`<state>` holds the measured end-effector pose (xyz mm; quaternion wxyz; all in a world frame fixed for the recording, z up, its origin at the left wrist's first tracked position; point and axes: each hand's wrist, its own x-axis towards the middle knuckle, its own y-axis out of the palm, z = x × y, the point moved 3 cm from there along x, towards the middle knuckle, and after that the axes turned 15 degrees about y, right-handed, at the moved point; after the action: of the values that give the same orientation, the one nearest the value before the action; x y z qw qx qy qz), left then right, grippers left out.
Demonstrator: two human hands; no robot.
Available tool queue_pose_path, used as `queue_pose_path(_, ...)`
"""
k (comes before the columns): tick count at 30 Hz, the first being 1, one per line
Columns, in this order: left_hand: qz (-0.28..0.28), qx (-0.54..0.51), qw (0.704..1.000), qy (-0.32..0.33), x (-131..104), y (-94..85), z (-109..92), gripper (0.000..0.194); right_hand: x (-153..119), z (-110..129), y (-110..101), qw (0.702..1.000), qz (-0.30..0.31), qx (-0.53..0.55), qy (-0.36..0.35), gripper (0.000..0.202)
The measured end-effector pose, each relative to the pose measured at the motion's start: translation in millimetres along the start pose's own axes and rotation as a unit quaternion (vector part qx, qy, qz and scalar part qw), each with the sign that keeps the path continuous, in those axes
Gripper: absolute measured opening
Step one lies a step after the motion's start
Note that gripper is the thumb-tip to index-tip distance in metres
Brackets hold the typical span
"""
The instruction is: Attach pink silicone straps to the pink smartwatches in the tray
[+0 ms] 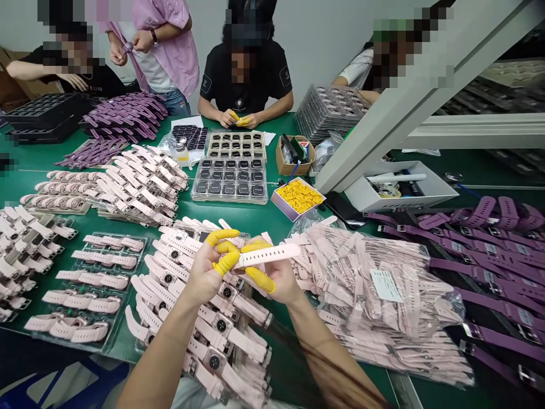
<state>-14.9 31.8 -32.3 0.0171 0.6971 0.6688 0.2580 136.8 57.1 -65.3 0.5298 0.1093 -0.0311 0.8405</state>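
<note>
Both my hands meet at the centre, yellow covers on several fingertips. My left hand [215,264] pinches the inner end of a pale pink watch strap [272,254]. Under and behind the strap, my right hand [270,275] curls its fingers around it; the strap's holed end points right. Whether a watch case sits between the hands is hidden by the fingers. Below the hands lies a stack of trays with pink-strapped watches [221,325]. Right of them is a pile of bagged pink straps [361,284] with a white label.
Watch trays [87,278] and pink stacks [140,184] lie left. Ahead are a box of yellow finger covers [299,197] and a tray of dark watch cases [230,179]. Purple straps [489,255], a white bin [400,187] and a slanting beam [409,96] stand right. Several people are across the table.
</note>
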Motion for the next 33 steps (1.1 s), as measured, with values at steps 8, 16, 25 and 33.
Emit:
queue_pose_path(8,-0.027,-0.021,0.999,-0.007,1,-3.9,2,0.041,2,-5,2,0.998,-0.009,-0.033,-0.047,0.024)
queue_pose_path(16,-0.018,0.017,1.0,0.008,3,-5.0,0,0.032,4,-1,4,1.0,-0.006,-0.004,-0.023,0.031)
queue_pose_path(25,-0.031,-0.018,0.999,0.013,4,-7.8,-3,0.032,9,-21,10,0.998,-0.02,0.052,0.042,0.047)
queue_pose_path(33,0.086,0.096,0.991,0.017,3,-24.5,-1,0.038,8,-8,-8,0.998,-0.033,-0.049,-0.027,0.032)
